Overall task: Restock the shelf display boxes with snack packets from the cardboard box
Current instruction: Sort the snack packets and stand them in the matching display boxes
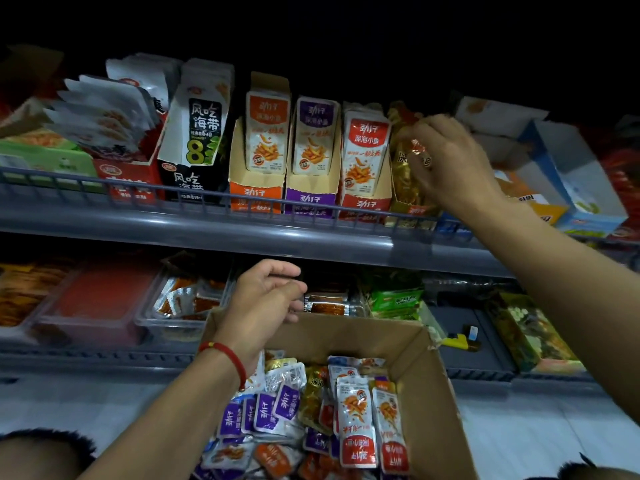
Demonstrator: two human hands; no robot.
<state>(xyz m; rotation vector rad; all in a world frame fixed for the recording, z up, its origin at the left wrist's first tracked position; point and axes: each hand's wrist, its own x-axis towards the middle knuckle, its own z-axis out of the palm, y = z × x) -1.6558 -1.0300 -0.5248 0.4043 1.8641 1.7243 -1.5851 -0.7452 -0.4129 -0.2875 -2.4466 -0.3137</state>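
Right hand point(450, 161) pinches gold packets point(410, 147) — left hand point(266, 299) loosely curled, holding nothing.
Risk: overfilled gold display box point(407, 206) — packets may spill.

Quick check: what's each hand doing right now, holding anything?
Left hand: fingers loosely curled, holding nothing, above the cardboard box.
Right hand: pinching a gold snack packet at the gold display box on the upper shelf.

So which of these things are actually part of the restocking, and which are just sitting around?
Part of the job:
- cardboard box of mixed snack packets
- gold packets pinched by the right hand
- gold display box
- orange, purple and red display boxes
- left hand, over the carton

Just lying about:
- seaweed box
- clear tubs on the lower shelf
- green packets
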